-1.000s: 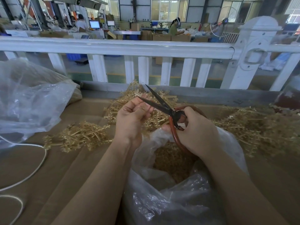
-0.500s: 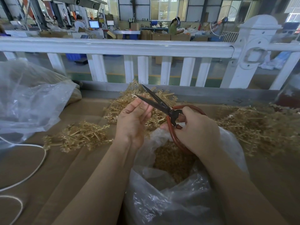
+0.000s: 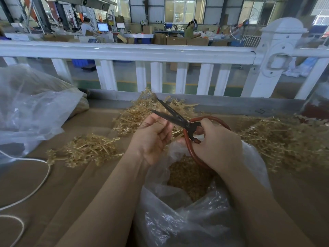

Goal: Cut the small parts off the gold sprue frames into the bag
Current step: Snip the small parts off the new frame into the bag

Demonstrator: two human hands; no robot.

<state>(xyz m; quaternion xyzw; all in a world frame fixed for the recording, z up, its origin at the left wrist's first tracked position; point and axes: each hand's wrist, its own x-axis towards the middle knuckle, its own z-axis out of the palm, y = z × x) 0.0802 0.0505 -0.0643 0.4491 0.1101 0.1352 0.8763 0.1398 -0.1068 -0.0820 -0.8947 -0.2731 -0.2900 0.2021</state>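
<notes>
My right hand (image 3: 219, 148) grips the red loop handles of black-bladed scissors (image 3: 171, 114). The blades stand apart and point up and left. Just left of the lower blade, my left hand (image 3: 153, 138) has its fingers curled round a thin gold sprue piece (image 3: 175, 132), most of which is hidden. Both hands hover over the mouth of a clear plastic bag (image 3: 195, 221) with loose gold parts (image 3: 188, 175) inside. Gold sprue frames lie in heaps on the brown table: one at the left (image 3: 89, 150), one behind the hands (image 3: 142, 111), a large one at the right (image 3: 284, 139).
A big crumpled clear bag (image 3: 32, 111) fills the left side. A white cord (image 3: 35, 189) loops over the table's near left. A white railing (image 3: 135, 52) and a grey ledge close off the far edge. A dark red object (image 3: 316, 111) sits at the far right.
My left hand's fingers have curled in more beside the lower blade. The scissors stay apart and have shifted only slightly. The piles and the bag have not moved.
</notes>
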